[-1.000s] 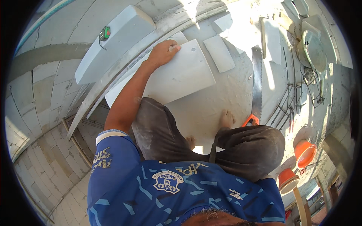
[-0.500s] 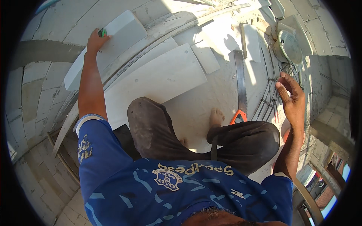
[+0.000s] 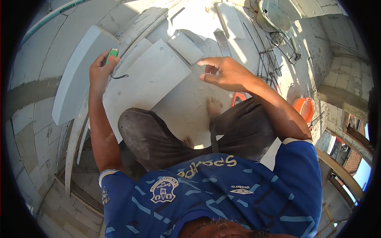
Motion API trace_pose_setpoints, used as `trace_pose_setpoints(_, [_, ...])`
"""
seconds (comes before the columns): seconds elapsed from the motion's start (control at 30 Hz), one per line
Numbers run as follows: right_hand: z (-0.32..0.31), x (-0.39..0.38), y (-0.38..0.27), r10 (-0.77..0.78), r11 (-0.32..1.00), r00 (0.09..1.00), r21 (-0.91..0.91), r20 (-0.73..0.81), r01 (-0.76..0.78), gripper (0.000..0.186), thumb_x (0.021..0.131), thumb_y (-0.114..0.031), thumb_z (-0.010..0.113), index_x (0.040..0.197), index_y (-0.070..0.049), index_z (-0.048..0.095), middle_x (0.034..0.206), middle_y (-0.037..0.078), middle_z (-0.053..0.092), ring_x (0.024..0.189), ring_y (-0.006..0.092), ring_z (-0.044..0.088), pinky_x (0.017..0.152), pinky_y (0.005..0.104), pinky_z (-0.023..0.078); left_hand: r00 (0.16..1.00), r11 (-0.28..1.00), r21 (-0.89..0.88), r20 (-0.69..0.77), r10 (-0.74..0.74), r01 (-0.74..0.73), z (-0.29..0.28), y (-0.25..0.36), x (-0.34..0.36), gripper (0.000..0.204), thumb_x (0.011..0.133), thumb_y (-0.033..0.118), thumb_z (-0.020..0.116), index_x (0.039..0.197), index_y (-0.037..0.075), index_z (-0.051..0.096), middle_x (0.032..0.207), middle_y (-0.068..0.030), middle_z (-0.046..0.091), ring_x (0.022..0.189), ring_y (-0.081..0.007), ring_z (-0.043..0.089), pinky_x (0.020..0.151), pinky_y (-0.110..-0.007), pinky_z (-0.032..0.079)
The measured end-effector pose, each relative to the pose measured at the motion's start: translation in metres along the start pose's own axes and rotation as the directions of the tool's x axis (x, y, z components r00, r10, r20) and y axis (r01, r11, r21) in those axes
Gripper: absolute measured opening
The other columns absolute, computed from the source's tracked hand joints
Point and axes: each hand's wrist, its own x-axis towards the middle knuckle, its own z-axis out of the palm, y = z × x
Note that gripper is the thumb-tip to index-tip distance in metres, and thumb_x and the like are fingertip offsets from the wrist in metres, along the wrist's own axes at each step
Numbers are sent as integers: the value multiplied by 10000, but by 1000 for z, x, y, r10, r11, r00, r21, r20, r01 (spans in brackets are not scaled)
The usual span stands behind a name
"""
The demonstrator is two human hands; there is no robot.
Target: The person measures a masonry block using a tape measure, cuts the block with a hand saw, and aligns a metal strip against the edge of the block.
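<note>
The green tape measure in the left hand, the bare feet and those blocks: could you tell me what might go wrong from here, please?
1. The left hand grips the green tape measure only at its end, so it might slip.
2. The bare foot rests beside the orange-handled saw, so a step could catch it.
3. The big white block overlaps others, so it may shift underfoot.

Open floor lies under the right hand (image 3: 224, 73); the flat white stone slab (image 3: 147, 81) and small white block (image 3: 185, 47) border it.

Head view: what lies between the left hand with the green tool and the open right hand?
Only the flat white slab lies between left hand and right hand.
</note>
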Motion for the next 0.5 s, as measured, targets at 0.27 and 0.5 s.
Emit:
trace_pose_setpoints(0.27, [1, 37, -36, 40, 774, 983, 616, 181, -145, 410, 983, -310, 681, 1281, -29, 658, 1040, 98, 741, 934, 178, 678, 775, 330, 544, 902, 964, -244, 432, 9, 108, 119, 69, -111, 616, 801, 225, 867, 1245, -48, 540, 1028, -155, 721, 921, -157, 678, 841, -286, 539])
trace_pose_setpoints(0.5, [-26, 17, 14, -153, 758, 978, 618, -145, 210, 176, 879, -178, 688, 949, -17, 694, 886, 103, 710, 752, 164, 639, 688, 328, 514, 869, 969, -231, 460, 184, -82, 148, 119, -72, 580, 822, 205, 849, 1259, -39, 555, 1047, -158, 720, 955, -143, 673, 819, -254, 520])
